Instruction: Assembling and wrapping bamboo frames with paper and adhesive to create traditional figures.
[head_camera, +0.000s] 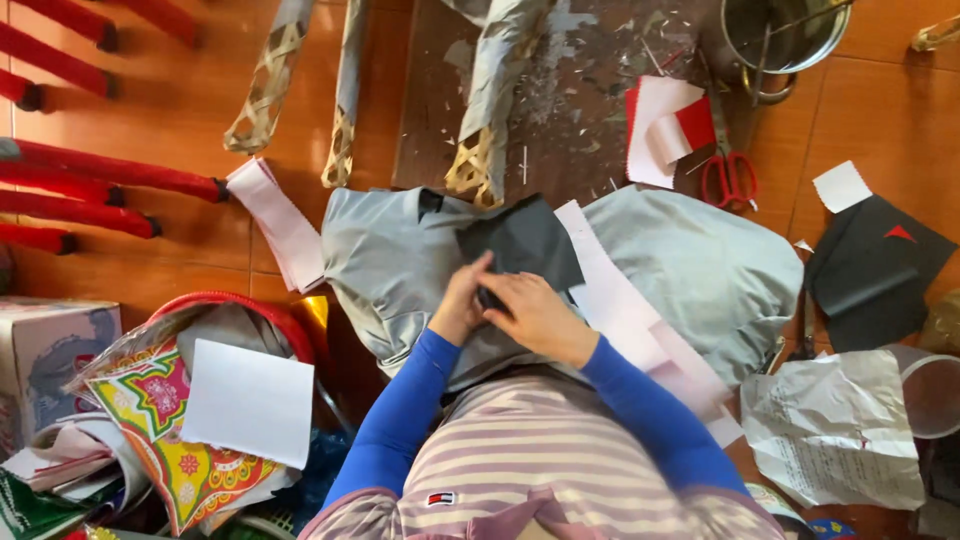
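A dark grey sheet of paper (525, 245) lies on my lap over grey trousers (690, 265). My left hand (460, 305) and my right hand (535, 315) meet at its near edge, fingers pinching and folding the paper. Both arms wear blue sleeves. A long white paper strip (640, 335) runs diagonally across my right knee under the right forearm.
Red-handled scissors (730, 178) and red-and-white paper (665, 130) lie on a scuffed board (570, 90). A metal pot (775, 40) stands at the back right. More dark paper (870, 275) lies right, a basket with colourful printed paper (170, 420) left, red sticks (90, 190) far left.
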